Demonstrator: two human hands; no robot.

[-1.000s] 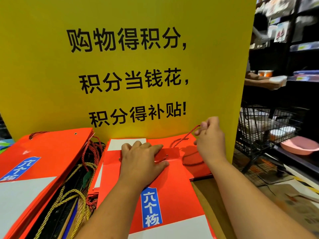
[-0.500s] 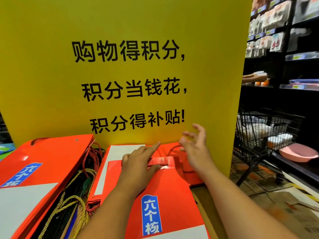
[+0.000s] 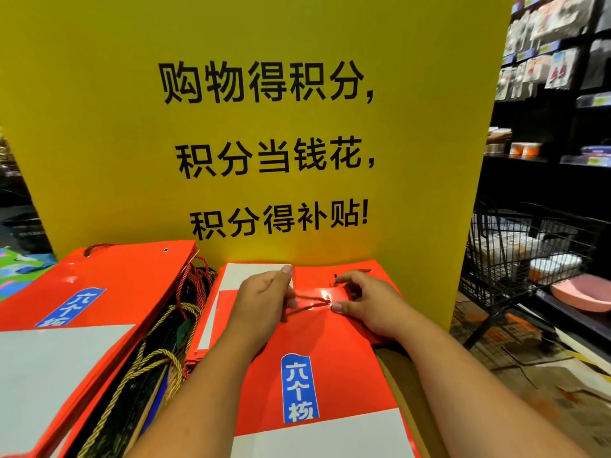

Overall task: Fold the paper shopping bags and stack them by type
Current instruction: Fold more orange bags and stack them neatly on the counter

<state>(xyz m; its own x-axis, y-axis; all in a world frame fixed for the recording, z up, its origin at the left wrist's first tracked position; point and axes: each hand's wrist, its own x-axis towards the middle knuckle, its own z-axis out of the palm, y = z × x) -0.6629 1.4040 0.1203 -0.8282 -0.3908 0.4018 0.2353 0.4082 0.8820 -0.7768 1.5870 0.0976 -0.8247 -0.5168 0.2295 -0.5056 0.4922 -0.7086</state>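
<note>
— Where are the hands?

— Both lie low in front of the sign (image 3: 231,160), just below its bottom line of black characters, forearms reaching up from the near edge. The left hand (image 3: 264,302) lies palm down on the bag (image 3: 317,345), fingers curled over the red cord (image 3: 310,305), which runs out from under them to an eyelet.

— And the right?

— The right hand (image 3: 370,302) sits just beside the left, thumb tip at that eyelet, the other fingers bent toward the bag's top edge nearest the sign. Whether it pinches anything, I cannot tell.

— How does the bag look?

— Flat, glossy orange-red, with a white band at its near end and a blue label (image 3: 299,388) with white characters. It tops a pile (image 3: 231,276) of like bags whose far edge touches the foot of the sign.

— Anything else?

— A second pile (image 3: 99,292) of the same orange bags lies below the sign's left half, with gold cords (image 3: 155,361) and red ones between the two piles. Right of the sign stands a wire cart (image 3: 515,252), with a pink basin (image 3: 582,292) past it.
</note>
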